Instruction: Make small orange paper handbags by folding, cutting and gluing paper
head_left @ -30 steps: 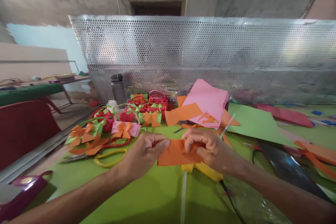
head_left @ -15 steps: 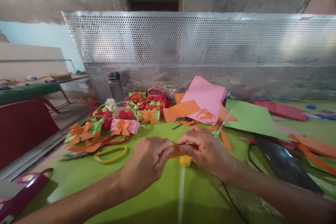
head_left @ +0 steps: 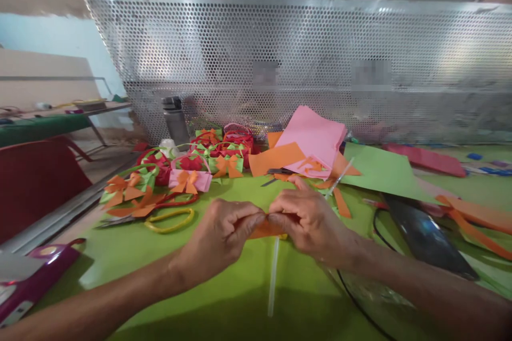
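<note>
Between my two hands is a small piece of orange paper [head_left: 264, 229], pinched along its upper edge. My left hand [head_left: 224, 232] is closed on its left side, thumb against fingers. My right hand [head_left: 310, 224] grips the right side, with the thumb tips close together; the fingers hide much of the paper. Just behind it, a bit of a yellow glue gun [head_left: 284, 236] shows, mostly covered by the right hand. A translucent glue stick [head_left: 273, 277] points from it toward me on the green table [head_left: 216, 298].
Small paper baskets with bows [head_left: 188, 178] cluster at the back left, by yellow-handled scissors [head_left: 170, 222] and a grey bottle [head_left: 175, 120]. Pink sheets [head_left: 312, 136], green paper [head_left: 388, 170] and a dark phone-like slab [head_left: 430, 237] lie right. A perforated metal screen [head_left: 224, 42] stands behind.
The orange paper has tilted so more of its face shows below my fingers, covering more of the yellow glue gun. My fingertips have come closer together. The camera view has tipped downward.
</note>
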The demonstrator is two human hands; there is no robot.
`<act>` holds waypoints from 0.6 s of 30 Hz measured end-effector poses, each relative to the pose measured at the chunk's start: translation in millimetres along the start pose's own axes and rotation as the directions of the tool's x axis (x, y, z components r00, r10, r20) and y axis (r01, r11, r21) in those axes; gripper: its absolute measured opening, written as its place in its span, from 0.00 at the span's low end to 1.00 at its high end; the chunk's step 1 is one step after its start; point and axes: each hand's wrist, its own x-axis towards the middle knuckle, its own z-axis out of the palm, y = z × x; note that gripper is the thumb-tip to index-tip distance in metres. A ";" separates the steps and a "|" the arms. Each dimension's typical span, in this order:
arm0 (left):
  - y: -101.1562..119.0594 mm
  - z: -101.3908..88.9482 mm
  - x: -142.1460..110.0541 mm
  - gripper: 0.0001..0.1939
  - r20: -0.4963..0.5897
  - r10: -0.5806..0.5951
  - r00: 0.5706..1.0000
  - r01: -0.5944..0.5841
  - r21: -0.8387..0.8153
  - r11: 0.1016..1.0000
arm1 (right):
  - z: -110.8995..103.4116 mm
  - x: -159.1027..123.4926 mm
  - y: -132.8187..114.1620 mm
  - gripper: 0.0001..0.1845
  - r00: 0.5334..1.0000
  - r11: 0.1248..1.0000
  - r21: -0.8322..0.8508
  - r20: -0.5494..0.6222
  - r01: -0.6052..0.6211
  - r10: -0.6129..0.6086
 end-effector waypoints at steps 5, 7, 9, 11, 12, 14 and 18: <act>-4.5 -8.7 -7.2 0.15 -0.070 -0.054 0.996 0.053 -0.019 0.998 | -2.9 2.8 5.0 0.10 0.997 0.997 0.030 -0.002 -0.074 0.074; -5.9 -9.2 -9.8 0.15 -0.088 -0.073 0.993 0.069 -0.045 0.997 | -3.2 2.9 6.0 0.10 0.996 0.996 0.028 -0.008 -0.086 0.086; -8.3 -7.2 -12.3 0.15 -0.112 -0.100 0.989 0.091 -0.085 0.992 | -1.9 2.7 7.3 0.10 0.996 0.996 0.028 -0.001 -0.087 0.087; -12.5 -4.0 -14.7 0.15 -0.135 -0.136 0.981 0.117 -0.137 0.984 | 0.8 2.1 9.2 0.10 0.996 0.996 0.032 0.013 -0.088 0.087; -15.2 -2.6 -15.8 0.15 -0.137 -0.149 0.979 0.127 -0.160 0.979 | 2.5 1.6 10.4 0.10 0.996 0.995 0.037 0.019 -0.090 0.090; -21.1 -1.2 -17.6 0.15 -0.114 -0.158 0.981 0.134 -0.195 0.972 | 5.8 0.4 12.9 0.10 0.995 0.994 0.055 0.031 -0.099 0.098; -31.2 -3.1 -19.6 0.17 0.018 -0.166 0.986 0.165 -0.283 0.945 | 7.6 -0.5 15.5 0.10 0.987 0.983 0.100 0.067 -0.151 0.145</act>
